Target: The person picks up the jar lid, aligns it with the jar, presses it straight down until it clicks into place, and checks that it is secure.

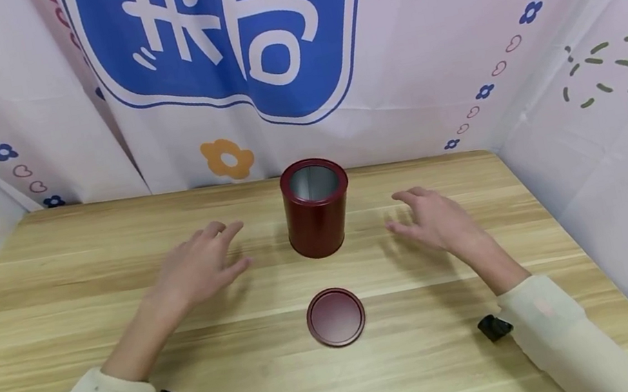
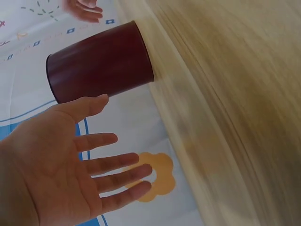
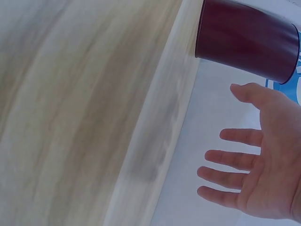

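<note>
Dark-red cylindrical metal can (image 1: 317,223), head view: stands upright midway between the two sets of fingertips, touching neither, its uncovered mouth showing a grey interior; the central spot seems chosen to suit either hand's reach.
Dark-red round rimmed disc (image 1: 336,318), head view: lies flat on the wearer's side of the fingertips, apart from the can; probably its lid, placed in front where neither hand would knock it.
Bare left hand (image 1: 202,261), head view: hovers with thumb and fingers apart, holding nothing.
Bare right hand (image 1: 435,220), head view: mirrors it across the can, thumb and fingers parted around air.
Pale wood-grain table (image 1: 247,390), head view: spreads beneath all the fingers, shadows falling below both hands.
White printed cloth (image 1: 423,64), head view: hangs beyond the fingertips, bearing a blue shield emblem (image 1: 328,60) with white characters and an orange flower (image 1: 213,151).
Palm and can, left wrist view: five straight digits spread with gaps between them; the can shows past the thumb, the flower behind the fingertips.
Thumb and can, right wrist view: digits extended and separated, nothing gripped; the can sits beyond the thumb, the tabletop ahead of the fingertips, white cloth behind.
</note>
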